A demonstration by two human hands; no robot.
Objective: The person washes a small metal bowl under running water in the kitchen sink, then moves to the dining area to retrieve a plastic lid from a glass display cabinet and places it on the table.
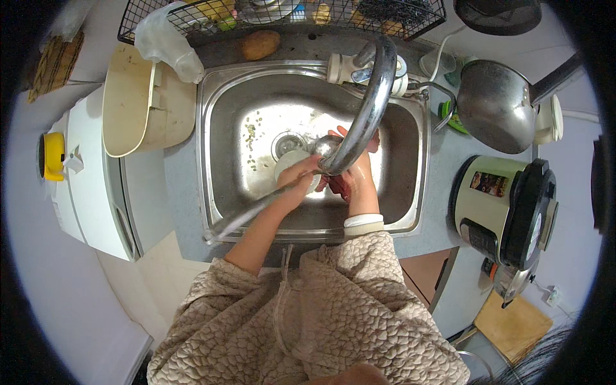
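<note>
Both my hands are over a stainless steel sink point(226, 159), partly behind the curved metal faucet spout point(380, 96). My left hand point(301, 175) is at a round whitish bowl or lid point(285, 166); its fingers are blurred, and whether they grip it or the spout's end cannot be told. My right hand point(358, 166) lies palm up under dark red meat point(340, 187), which hangs past the wrist side; another reddish piece point(373, 143) shows by the fingers. A rounded metal part point(327, 146) is between the hands. Small green bits point(250, 139) lie left of the drain point(288, 146).
A beige plastic bin point(127, 106) stands left of the sink, beside a white appliance point(91, 178). Behind are a wire basket point(288, 19) and a brown oval item point(260, 44). To the right, a metal saucepan point(495, 106) hangs near an electric pressure cooker point(491, 207).
</note>
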